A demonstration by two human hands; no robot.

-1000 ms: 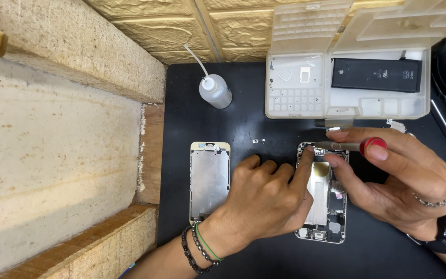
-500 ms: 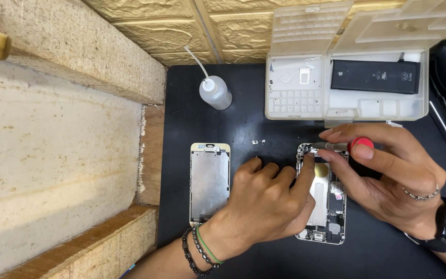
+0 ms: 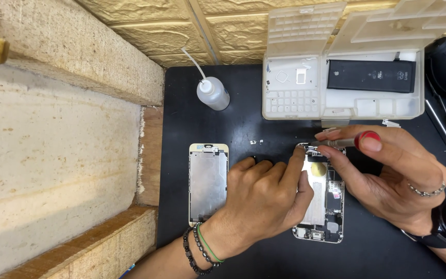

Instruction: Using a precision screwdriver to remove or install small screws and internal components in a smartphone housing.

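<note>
Lying between both hands point(image 3: 264, 199), the opened phone point(image 3: 322, 206).

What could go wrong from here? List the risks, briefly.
1. The screwdriver tip sits at the top edge of the opened phone; a slip could scratch the exposed board.
2. Tiny loose parts lie on the black mat outside the parts tray; the left hand could sweep them away.

A small squeeze bottle point(image 3: 213, 93) with a thin nozzle stands on the black tabletop point(image 3: 243, 129). A white compartment organizer point(image 3: 336, 88) holds a black battery point(image 3: 371, 76). A detached screen panel point(image 3: 208, 182) lies face down.
</note>
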